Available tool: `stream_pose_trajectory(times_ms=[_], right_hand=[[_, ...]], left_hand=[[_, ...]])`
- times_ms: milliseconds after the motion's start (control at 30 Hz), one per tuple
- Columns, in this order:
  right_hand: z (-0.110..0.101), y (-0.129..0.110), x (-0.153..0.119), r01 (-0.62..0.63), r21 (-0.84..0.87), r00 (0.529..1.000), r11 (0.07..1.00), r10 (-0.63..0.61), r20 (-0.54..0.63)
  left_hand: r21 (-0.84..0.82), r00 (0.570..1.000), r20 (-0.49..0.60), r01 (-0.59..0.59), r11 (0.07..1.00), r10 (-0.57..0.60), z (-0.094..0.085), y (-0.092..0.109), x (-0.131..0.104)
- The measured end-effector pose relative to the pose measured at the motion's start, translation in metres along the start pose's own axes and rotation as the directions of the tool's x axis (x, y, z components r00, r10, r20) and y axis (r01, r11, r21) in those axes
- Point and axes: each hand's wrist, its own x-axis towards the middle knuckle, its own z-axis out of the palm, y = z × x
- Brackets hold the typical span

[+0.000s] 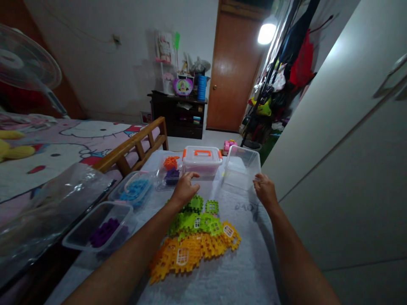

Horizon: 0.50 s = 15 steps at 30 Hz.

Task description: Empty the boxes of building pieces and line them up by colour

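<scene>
My right hand [266, 189] grips the right side of a clear plastic box [242, 166], which is tilted so that its opening faces me. Above the blocks, my left hand [187, 187] is open, thumb and fingers apart, with nothing seen in it. Under and in front of it lie green interlocking plastic blocks [194, 222], some with window shapes. Closer to me is a spread of orange-yellow interlocking blocks [187, 250]. A lidded clear box with an orange handle [202, 157] stands just beyond my left hand.
Clear containers line the table's left: one with orange pieces [171, 163] and purple ones, one with blue pieces [136, 189], one with dark purple pieces [104, 233]. A wooden bed rail [140, 146] borders the left; a white cabinet [349, 169] borders the right.
</scene>
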Motion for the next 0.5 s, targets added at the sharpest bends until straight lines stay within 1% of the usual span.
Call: stream_pose_trajectory(times_ms=[67, 133, 233, 300, 400, 500], right_hand=[[0.009, 0.003, 0.007, 0.001, 0.019, 1.0, 1.0, -0.001, 0.002], [0.014, 0.004, 0.014, 0.0, 0.042, 1.0, 0.999, 0.0, -0.011], [0.018, 0.004, 0.022, -0.024, 0.042, 0.998, 0.999, 0.026, -0.051], [0.02, 0.004, 0.026, -0.055, 0.037, 0.996, 0.998, 0.058, -0.071], [0.023, 0.007, 0.033, -0.112, 0.072, 0.989, 0.991, 0.118, -0.092], [0.027, 0.01, 0.043, -0.157, 0.13, 0.981, 0.979, 0.169, -0.091]], left_hand=[[0.027, 0.998, 0.041, -0.043, 0.999, 0.042, 0.004, 0.004, 0.004], [0.042, 0.988, 0.109, -0.116, 0.992, 0.111, 0.013, 0.013, 0.01], [0.045, 0.947, 0.213, -0.253, 0.966, 0.238, 0.035, 0.033, 0.023], [0.045, 0.918, 0.27, -0.313, 0.949, 0.29, 0.054, 0.045, 0.032], [0.026, 0.891, 0.309, -0.357, 0.934, 0.332, 0.079, 0.058, 0.043], [-0.011, 0.88, 0.302, -0.382, 0.924, 0.367, 0.095, 0.065, 0.051]])
